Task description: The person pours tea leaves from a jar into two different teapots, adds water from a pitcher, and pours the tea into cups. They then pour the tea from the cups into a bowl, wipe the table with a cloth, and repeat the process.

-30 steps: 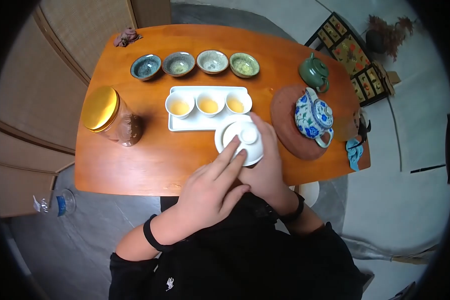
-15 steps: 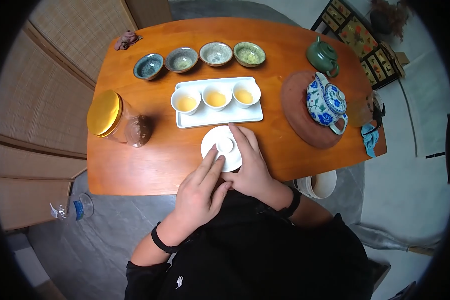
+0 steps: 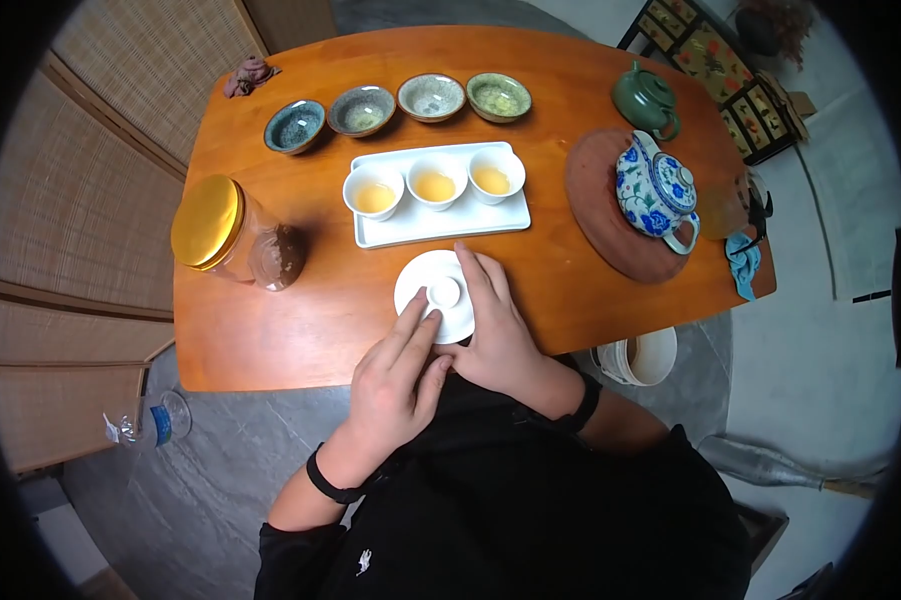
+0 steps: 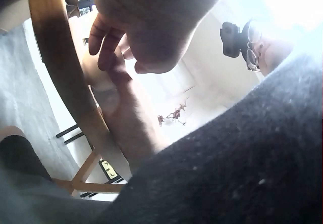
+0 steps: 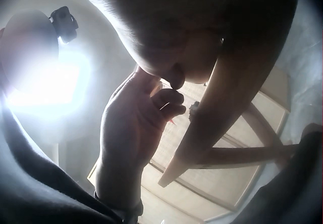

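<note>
In the head view a white lidded bowl (image 3: 436, 298) is near the table's front edge, its round lid knob facing up. My right hand (image 3: 500, 338) grips it from the right, fingers along its side; the thumb is partly hidden. The index and middle fingertips of my left hand (image 3: 392, 385) rest on the lid beside the knob, those fingers nearly straight. Just beyond, a white tray (image 3: 450, 233) carries three white cups of amber liquid. The wrist views show my left hand (image 4: 151, 24) and right hand (image 5: 174, 37) backlit from below, the bowl unclear.
Several glazed bowls stand in a row behind the tray, one of them blue (image 3: 295, 127). A gold-lidded jar (image 3: 208, 222) is at the left. On the right are a blue-and-white teapot (image 3: 656, 190) on a round brown board (image 3: 595, 205), a green teapot (image 3: 643, 100) and a blue cloth (image 3: 742, 266).
Both hands and the lidded bowl have moved left and nearer the table's front edge, away from the tray. Their hold and touch look much the same. The head view has shifted a little.
</note>
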The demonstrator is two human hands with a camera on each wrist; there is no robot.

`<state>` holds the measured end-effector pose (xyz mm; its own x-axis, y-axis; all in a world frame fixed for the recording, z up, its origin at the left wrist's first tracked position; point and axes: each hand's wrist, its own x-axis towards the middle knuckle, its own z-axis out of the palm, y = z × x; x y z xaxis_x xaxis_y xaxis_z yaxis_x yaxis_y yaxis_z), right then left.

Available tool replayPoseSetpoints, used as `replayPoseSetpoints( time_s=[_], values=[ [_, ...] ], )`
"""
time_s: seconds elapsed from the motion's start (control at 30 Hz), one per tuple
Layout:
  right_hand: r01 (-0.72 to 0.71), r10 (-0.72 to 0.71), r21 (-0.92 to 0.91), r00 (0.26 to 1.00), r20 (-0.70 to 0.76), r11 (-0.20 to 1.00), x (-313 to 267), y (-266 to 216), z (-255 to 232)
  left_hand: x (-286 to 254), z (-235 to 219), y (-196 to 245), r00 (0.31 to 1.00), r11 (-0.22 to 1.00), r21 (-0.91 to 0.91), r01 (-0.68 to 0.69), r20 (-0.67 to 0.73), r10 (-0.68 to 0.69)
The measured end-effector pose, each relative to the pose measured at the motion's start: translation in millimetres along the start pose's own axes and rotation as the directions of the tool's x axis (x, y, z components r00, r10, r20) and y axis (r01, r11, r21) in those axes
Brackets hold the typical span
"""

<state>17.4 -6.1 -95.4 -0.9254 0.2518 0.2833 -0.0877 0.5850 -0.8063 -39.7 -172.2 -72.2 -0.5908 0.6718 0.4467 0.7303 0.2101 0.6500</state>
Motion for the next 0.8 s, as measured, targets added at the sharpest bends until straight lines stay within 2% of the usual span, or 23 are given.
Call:
replayPoseSetpoints(
  time_s=[0.2, 0.3, 0.33, 0.43, 0.57, 0.73, 0.8],
  values=[
    [0.031, -0.028, -0.069, 0.998, 0.05, 0.997, -4.2, -20.2, -26.3, -2.1, -3.4, 0.9, 0.999, 0.998, -0.06, 0.015, -0.05, -0.018],
    [0.139, -0.135, -0.109, 0.99, 0.042, 0.984, -2.7, -21.4, -39.3, -8.4, -7.0, -4.2, 0.991, 0.997, -0.08, 0.022, -0.133, -0.033],
    [0.146, -0.149, -0.12, 0.989, -0.01, 0.982, 1.1, -27.5, -40.6, -10.7, -8.6, -3.0, 0.984, 0.98, -0.181, 0.085, -0.136, -0.111],
    [0.176, -0.19, -0.171, 0.979, -0.069, 0.969, 8.5, -28.6, -35.8, -10.4, -13.7, -0.7, 0.967, 0.938, -0.306, 0.164, -0.136, -0.214],
    [0.187, -0.197, -0.132, 0.978, -0.069, 0.973, 15.3, -30.7, -30.0, -9.5, -5.1, -2.2, 0.928, 0.861, -0.452, 0.232, -0.162, -0.335],
    [0.207, -0.218, -0.122, 0.972, -0.088, 0.971, 19.9, -26.8, -25.6, -7.8, -4.1, -2.4, 0.916, 0.833, -0.493, 0.252, -0.157, -0.37],
    [0.219, -0.235, -0.12, 0.962, -0.137, 0.968, 22.3, -32.0, -30.3, -4.9, -5.2, -0.6, 0.91, 0.827, -0.509, 0.24, -0.178, -0.374]
  ],
)
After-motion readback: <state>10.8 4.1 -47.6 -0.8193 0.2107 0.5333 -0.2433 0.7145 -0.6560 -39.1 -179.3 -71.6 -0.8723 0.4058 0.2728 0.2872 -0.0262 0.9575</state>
